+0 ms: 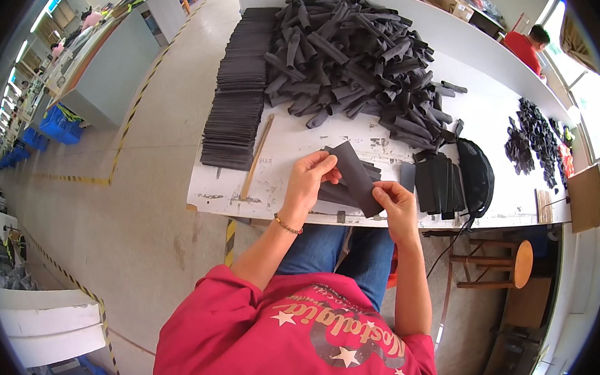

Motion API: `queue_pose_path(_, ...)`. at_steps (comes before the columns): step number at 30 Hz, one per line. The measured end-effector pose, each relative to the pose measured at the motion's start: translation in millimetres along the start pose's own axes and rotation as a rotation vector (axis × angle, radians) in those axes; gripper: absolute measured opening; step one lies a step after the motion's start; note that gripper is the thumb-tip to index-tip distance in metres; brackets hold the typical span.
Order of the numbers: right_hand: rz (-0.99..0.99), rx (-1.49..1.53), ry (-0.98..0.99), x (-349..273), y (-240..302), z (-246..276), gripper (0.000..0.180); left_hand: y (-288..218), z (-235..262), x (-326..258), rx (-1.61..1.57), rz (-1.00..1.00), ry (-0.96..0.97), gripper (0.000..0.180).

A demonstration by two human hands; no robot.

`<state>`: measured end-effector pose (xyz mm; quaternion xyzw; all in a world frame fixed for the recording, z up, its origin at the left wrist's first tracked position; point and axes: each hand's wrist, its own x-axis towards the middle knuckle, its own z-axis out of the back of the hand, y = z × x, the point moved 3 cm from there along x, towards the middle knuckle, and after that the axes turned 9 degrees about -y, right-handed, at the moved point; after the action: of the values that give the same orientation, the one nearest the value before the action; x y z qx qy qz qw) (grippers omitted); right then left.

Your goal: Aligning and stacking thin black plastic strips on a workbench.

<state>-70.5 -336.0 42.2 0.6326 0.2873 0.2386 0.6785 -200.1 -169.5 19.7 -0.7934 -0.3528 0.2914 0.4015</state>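
Observation:
A flat black fabric piece [354, 171] is held up between my two hands, slanting down to the right over the table's front edge. My left hand [314, 175] pinches its upper left part between thumb and fingers. My right hand [393, 199] grips the lower right end. Under and behind it lie a few more black pieces [337, 194], partly hidden by my hands. To the right of my right hand rests a small stack of flat black pieces [437, 184]. A long row of stacked black pieces [236, 87] runs along the table's left side.
A large heap of rolled black pieces [356, 53] covers the far middle of the white table [289, 135]. A wooden stick [257, 157] lies beside the stacked row. A black bag [474, 177] sits at right, above a wooden stool [520, 264]. A person in red [523, 46] is beyond the partition.

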Motion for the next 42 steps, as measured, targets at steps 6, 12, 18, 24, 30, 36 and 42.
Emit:
queue_pose_path(6,-0.005,0.102,-0.043,9.5,13.3,-5.8,0.016,-13.1,6.5,6.2,-0.105,0.001,-0.106,0.016)
queue_pose_path(12,0.195,-0.304,-0.173,33.4,26.9,-5.0,0.011,-20.3,8.2,5.0,0.038,-0.058,-0.143,0.022)
queue_pose_path(18,0.506,-0.634,-0.187,38.6,-7.1,-15.4,0.008,34.3,41.4,8.1,0.652,-0.367,-0.376,0.032)
queue_pose_path(24,0.491,-0.896,-0.208,45.5,-23.8,-17.5,0.010,38.5,32.5,1.2,0.784,-0.737,-0.582,0.024)
queue_pose_path(30,0.767,-1.140,-0.160,41.5,-7.0,-35.1,0.038,45.9,16.8,-27.6,1.020,-1.001,-0.059,0.014)
queue_pose_path(36,0.758,-1.424,0.222,66.2,-40.3,-51.2,0.056,73.2,31.1,-34.6,1.038,-0.946,-0.110,0.016)
queue_pose_path(42,0.520,-1.186,0.497,100.7,-45.8,-49.7,0.054,80.7,34.4,-35.0,1.047,-0.956,-0.143,0.016)
